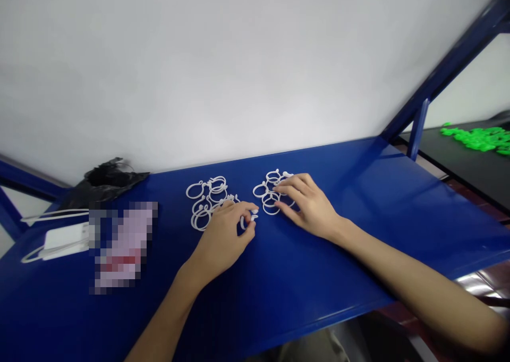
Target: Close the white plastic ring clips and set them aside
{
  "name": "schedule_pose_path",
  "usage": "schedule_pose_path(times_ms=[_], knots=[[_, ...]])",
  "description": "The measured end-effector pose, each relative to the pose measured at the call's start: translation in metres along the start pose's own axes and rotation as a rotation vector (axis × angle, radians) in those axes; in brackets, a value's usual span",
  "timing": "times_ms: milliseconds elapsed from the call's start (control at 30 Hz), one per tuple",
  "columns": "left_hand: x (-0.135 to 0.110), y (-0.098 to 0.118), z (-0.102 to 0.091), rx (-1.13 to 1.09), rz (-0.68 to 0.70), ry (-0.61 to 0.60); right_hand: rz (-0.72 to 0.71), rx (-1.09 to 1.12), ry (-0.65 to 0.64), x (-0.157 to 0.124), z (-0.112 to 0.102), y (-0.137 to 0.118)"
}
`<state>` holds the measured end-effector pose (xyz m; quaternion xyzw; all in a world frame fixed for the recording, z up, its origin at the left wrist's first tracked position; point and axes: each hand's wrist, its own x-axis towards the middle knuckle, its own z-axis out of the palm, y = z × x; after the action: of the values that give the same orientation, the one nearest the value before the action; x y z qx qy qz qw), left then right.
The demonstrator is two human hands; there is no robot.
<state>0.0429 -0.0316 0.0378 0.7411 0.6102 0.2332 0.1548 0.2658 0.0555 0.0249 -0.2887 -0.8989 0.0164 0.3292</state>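
Note:
Two loose groups of white plastic rings with small knobs lie on the blue table, the left group (200, 221) and the right group (271, 204). My left hand (227, 228) is at the right edge of the left group, its thumb and index finger pinching one white ring (243, 223). The palm hides part of that ring and some rings behind. My right hand (311, 205) rests over the right side of the other group. Its fingers are apart and bent, with the tips at the rings; a few rings are partly covered by them.
On the left are a black plastic bag (107, 181), a white box-like object with a cable (66, 241) and a blurred-out pinkish item (129, 240). A white wall (239, 75) stands behind the blue table (342, 293). Bright green pieces (480, 139) lie on a dark surface at right.

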Motion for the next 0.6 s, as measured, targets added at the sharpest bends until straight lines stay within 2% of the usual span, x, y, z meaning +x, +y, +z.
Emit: schedule_pose_path(times_ms=[133, 233, 433, 600], knots=[[0.000, 0.006, -0.001, -0.141, -0.002, 0.060, -0.089, 0.221, -0.153, -0.003, 0.002, -0.014], [-0.001, 0.010, -0.002, -0.228, -0.034, 0.060, -0.095, 0.364, -0.243, -0.007, 0.006, -0.023], [0.001, 0.013, 0.000, -0.292, -0.118, 0.125, 0.035, 0.473, -0.225, -0.014, 0.008, -0.032], [0.001, 0.010, 0.003, -0.380, -0.115, 0.071, 0.056, 0.445, -0.138, -0.015, 0.009, -0.032]])
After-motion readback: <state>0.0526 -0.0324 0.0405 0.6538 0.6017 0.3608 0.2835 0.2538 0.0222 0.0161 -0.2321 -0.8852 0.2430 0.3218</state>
